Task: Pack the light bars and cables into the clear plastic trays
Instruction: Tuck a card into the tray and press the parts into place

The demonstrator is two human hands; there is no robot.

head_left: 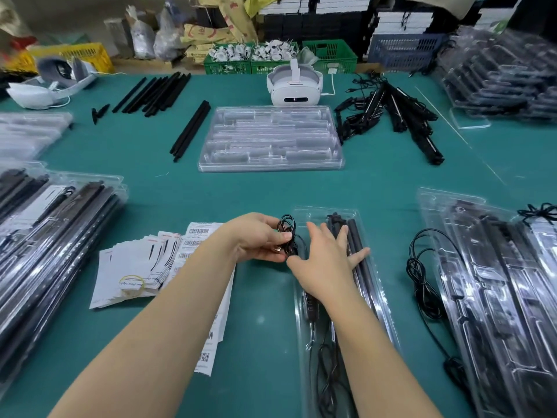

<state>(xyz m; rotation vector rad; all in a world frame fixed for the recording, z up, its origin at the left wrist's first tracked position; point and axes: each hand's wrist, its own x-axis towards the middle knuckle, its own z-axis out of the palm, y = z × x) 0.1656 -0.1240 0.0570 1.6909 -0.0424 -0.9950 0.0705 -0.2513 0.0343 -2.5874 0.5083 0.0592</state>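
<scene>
A long clear plastic tray (388, 321) lies in front of me on the green table, holding black light bars (360, 236) and a black cable (325, 366) with an inline controller. My left hand (259, 238) pinches a coiled black cable bundle (287, 230) at the tray's upper left edge. My right hand (327, 260) lies flat with spread fingers, pressing on the light bars in the tray. A stack of empty clear trays (271, 138) sits further back in the middle.
Packed trays are piled at the left (48, 236) and right (497, 282). Paper cards and barcode labels (150, 260) lie by my left arm. Loose black bars (156, 93), bars with cables (401, 116) and a white headset (295, 86) sit at the back. A loose cable (422, 282) lies at the right.
</scene>
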